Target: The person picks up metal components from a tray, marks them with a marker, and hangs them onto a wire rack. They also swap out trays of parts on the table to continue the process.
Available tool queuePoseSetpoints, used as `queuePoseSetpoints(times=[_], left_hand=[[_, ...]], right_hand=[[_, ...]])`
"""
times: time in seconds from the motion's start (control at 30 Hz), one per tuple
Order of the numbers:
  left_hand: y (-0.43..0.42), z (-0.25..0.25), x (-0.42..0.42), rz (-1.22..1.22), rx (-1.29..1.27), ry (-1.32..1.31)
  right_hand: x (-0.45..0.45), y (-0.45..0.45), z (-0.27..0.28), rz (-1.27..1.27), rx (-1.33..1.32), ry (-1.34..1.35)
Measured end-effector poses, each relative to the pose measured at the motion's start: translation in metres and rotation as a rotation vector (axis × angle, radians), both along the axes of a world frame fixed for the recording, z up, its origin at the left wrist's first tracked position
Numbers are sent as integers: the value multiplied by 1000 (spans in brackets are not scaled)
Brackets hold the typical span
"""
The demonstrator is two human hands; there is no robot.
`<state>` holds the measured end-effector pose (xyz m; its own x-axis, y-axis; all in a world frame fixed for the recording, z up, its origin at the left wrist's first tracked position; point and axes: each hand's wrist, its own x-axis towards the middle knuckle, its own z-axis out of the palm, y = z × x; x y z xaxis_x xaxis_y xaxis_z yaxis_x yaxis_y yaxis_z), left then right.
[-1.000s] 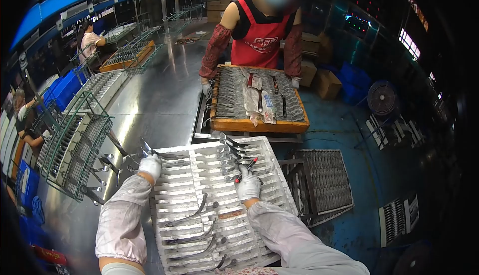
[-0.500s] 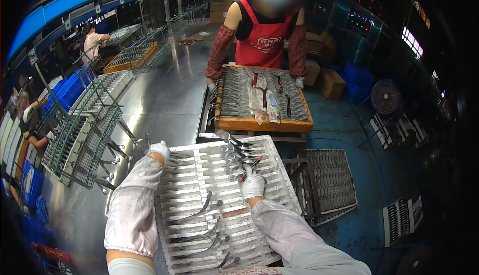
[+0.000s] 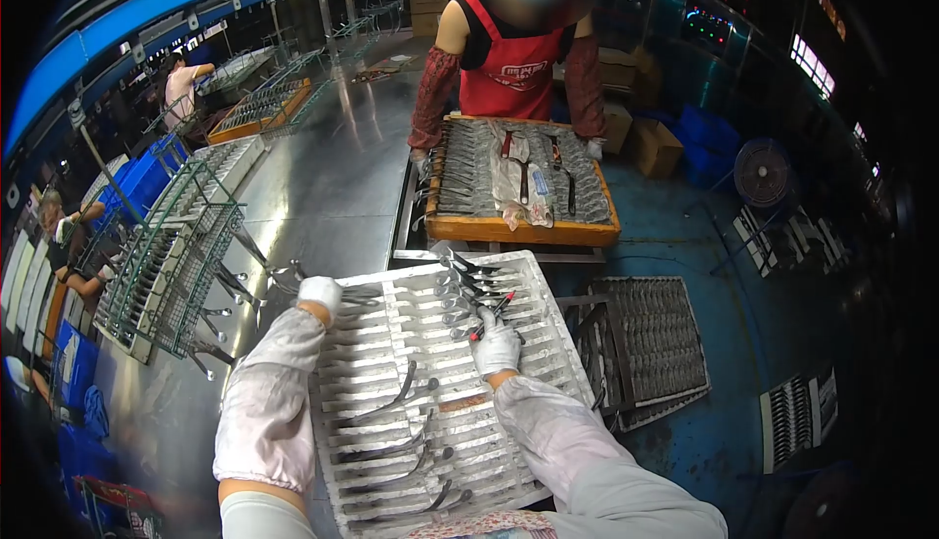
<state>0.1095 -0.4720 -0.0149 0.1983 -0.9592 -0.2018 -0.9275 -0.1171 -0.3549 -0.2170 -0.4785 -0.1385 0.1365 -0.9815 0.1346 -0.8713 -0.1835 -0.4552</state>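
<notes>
My right hand (image 3: pixel 497 345), in a white glove, is closed around a black pen with red ends (image 3: pixel 507 300), which looks like a marker. It is over a white slotted tray (image 3: pixel 469 368), just beside a row of shiny spoon-like utensils (image 3: pixel 452 294) with dark handles. At the tray's upper left corner, my gloved left hand (image 3: pixel 320 294) has its fingers curled. Slender metal utensils (image 3: pixel 360 294) stick out past it on both sides, though the grip itself is hidden. Several dark curved utensils (image 3: pixel 391 405) lie in the slots of the tray's lower left part.
Across from me a person in a red apron (image 3: pixel 509 79) holds a wooden-framed tray (image 3: pixel 523 233) full of utensils. Green wire racks (image 3: pixel 201 290) stand left on the metal table (image 3: pixel 293 197). More slotted trays (image 3: pixel 653 343) are low on the right, near a fan (image 3: pixel 761 173).
The view has shifted slightly, so the tray sits a little higher and further right. Both hands keep nearly the same place on the tray, and the pen stays in my right hand.
</notes>
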Motion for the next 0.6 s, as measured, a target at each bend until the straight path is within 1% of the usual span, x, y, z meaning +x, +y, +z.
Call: queuePoseSetpoints(times=[0.03,0.07,0.13,0.17,0.23,0.27,0.33,0.37,0.4,0.47,0.5,0.53,0.6], left_hand=[[16,12,-14,-153,-67,-47],[16,-12,-14,-102,-258,-61],[41,3,-42,-87,-347,-158],[56,14,-56,21,-403,-135],[97,44,-61,-7,-391,88],[121,62,-65,-18,-386,201],[175,102,-77,142,-353,625],[205,105,-79,309,-379,1025],[238,103,-84,481,-399,1422],[296,106,-113,706,-467,1812],[320,93,-122,741,-498,1958],[347,80,-131,784,-521,2100],[387,48,-147,872,-626,2166]], right_hand=[[0,1,0,4,-14,-11],[-1,1,1,10,-31,-21],[-2,3,5,-9,-11,-6],[-2,3,4,-14,-6,-10],[-2,0,2,-39,21,12],[-2,3,12,-69,52,-15],[-3,0,1,-129,-16,-147],[-4,-5,-13,-102,-144,-235],[-5,1,-1,-115,-77,-202],[-4,-2,6,-167,66,-183],[-5,-7,-3,-104,-112,-194],[-6,-11,-3,-82,-83,-262],[-7,-29,2,6,-121,-156]])
